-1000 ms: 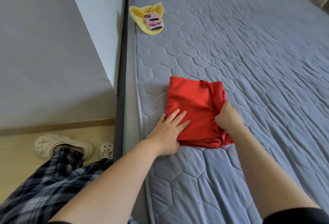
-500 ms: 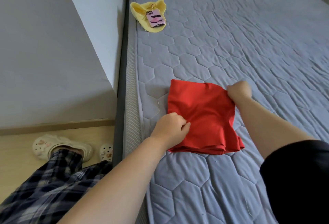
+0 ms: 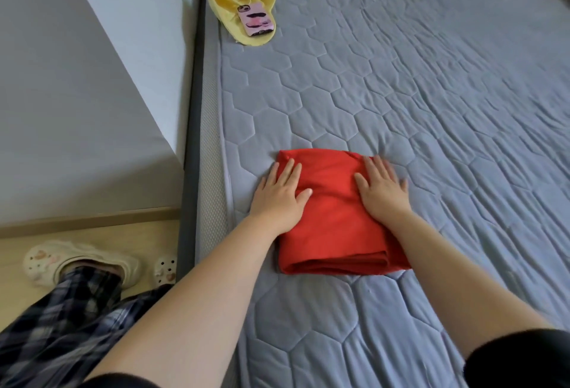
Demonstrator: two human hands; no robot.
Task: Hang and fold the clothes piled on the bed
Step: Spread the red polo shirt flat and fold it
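Observation:
A red garment [image 3: 334, 224] lies folded into a thick rectangle on the grey quilted mattress [image 3: 431, 109], close to its left edge. My left hand [image 3: 279, 196] lies flat with straight fingers on the garment's left side, partly over the mattress. On the garment's upper right part, my right hand [image 3: 382, 187] presses flat, fingers spread. Neither hand grips the cloth. Folded layers show along the near edge.
A yellow cloth [image 3: 237, 17] with a pink-cased phone [image 3: 256, 20] on it sits far up the mattress by the left edge. A grey wall or cabinet [image 3: 77, 94] runs along the left. On the wooden floor are my plaid trouser leg [image 3: 61, 326] and cream clogs [image 3: 80, 261].
Both hands have let go of the red garment's edges and now lie flat on top of it. The garment is folded narrower and thicker than before.

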